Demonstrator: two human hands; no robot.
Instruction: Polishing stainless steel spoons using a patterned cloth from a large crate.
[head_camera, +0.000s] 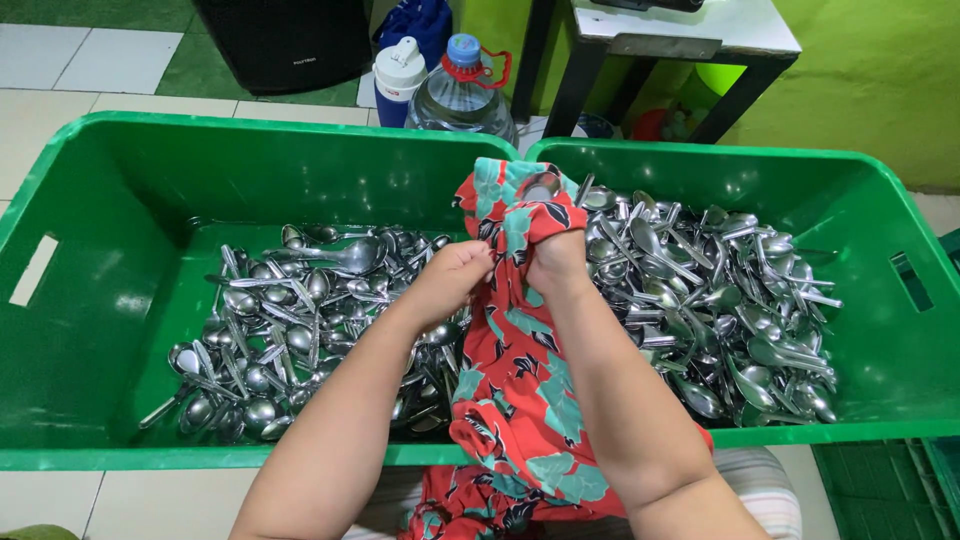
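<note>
Green plastic fills most of the view: one crate (110, 200) lies to the outer side of the left hand (455, 275), a second crate (870, 230) to the outer side of the right hand (555, 262), their walls meeting just beyond the knuckles. Each holds a loose heap of metal cutlery. The spoons (290, 330) under and beside the left hand lie thinner, with bare crate floor showing around them. The pile (720, 310) beside the right hand is deeper and reaches towards the far wall.

Between the two hands hangs a red cloth (515, 400) printed with teal and dark leaves. It drapes down over the near crate rims towards the lap. Its top is bunched over the right hand, which is clenched inside the fabric around a single spoon (540, 187) whose bowl peeps out above the fist. The left hand is closed on a fold of the cloth right next to it, pinching it taut.

The spoon looks dull silver, smooth and probably slick, and only its bowl is visible. Held through cloth, it could slide out of the fist if the grip slackens. The trailing cloth could also snag on handles under the left wrist and drag spoons over the rim.
</note>
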